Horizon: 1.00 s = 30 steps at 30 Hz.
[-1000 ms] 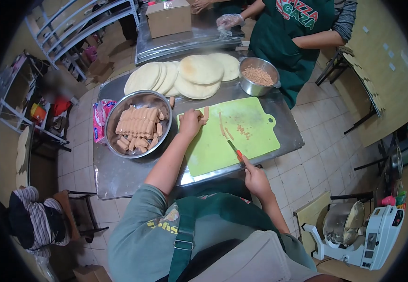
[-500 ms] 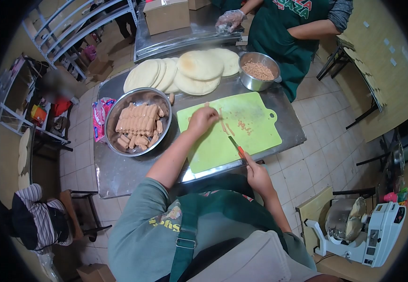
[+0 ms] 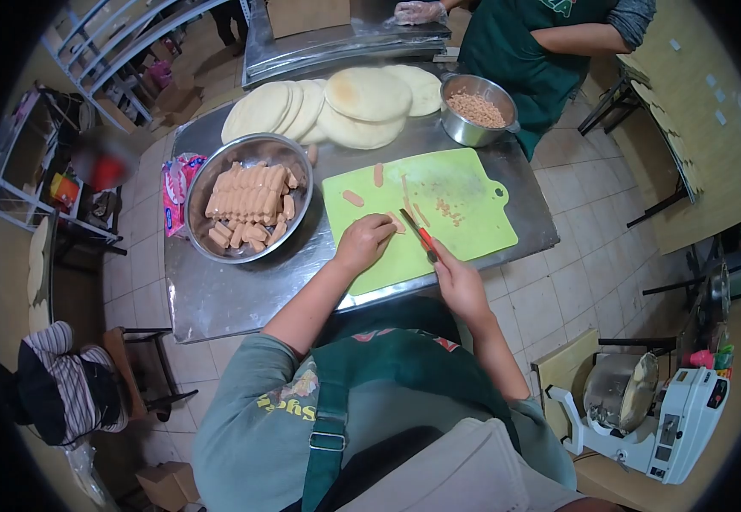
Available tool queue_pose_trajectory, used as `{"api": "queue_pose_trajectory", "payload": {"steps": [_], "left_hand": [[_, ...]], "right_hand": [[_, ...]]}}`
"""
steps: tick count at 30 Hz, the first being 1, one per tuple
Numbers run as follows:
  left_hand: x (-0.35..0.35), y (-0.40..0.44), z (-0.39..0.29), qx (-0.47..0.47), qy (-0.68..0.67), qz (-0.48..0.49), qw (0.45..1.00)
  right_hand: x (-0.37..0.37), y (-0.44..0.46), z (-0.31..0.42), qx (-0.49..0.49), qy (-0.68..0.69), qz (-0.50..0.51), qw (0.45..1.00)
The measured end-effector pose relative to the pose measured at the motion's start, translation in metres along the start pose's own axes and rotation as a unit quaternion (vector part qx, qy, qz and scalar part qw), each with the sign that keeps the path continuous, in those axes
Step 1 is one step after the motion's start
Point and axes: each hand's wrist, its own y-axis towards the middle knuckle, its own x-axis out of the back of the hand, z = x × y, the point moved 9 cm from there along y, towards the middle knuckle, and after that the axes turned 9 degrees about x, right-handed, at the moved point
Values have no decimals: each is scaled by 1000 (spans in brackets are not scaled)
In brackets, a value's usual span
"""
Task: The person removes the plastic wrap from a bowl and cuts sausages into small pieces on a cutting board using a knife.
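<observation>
On the green cutting board (image 3: pixel 464 179), my left hand (image 3: pixel 365 244) has its fingers closed on a pinkish piece of sausage (image 3: pixel 398 223) near the board's front. My right hand (image 3: pixel 462 288) grips a knife (image 3: pixel 426 238) with a red and black handle. Its dark blade points away from me, close beside that piece. Farther up lie two flat sausage slices, one upright (image 3: pixel 378 175) and one slanted (image 3: pixel 353 198). Thin sausage strips (image 3: pixel 406 193) and small diced bits (image 3: pixel 448 211) are scattered right of them.
Left of the board stands a steel bowl (image 3: pixel 191 205) of sausages, beside a pink packet (image 3: pixel 181 183). Flat round breads (image 3: pixel 370 94) lie along the back, next to a steel pot (image 3: pixel 471 134) of diced pieces. A co-worker in a green apron (image 3: pixel 507 64) stands beyond the table.
My left hand has come down the board toward me, now on a sausage piece. My right hand has raised the knife to that piece. The two sausage slices now show uncovered.
</observation>
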Motion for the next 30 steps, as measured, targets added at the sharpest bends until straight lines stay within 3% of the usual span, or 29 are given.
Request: {"api": "queue_pose_trajectory", "payload": {"steps": [5, 17, 25, 30], "left_hand": [[0, -3, 5, 35, 7, 11, 999], [-5, -4, 6, 37, 0, 17, 999], [-6, -4, 9, 85, 4, 23, 996], [-5, -4, 5, 40, 15, -9, 999]], "right_hand": [[-16, 11, 8, 18, -88, 45, 995], [-27, 22, 4, 6, -135, 86, 987], [-20, -11, 2, 42, -106, 34, 993], [-5, -32, 6, 24, -117, 28, 992]]}}
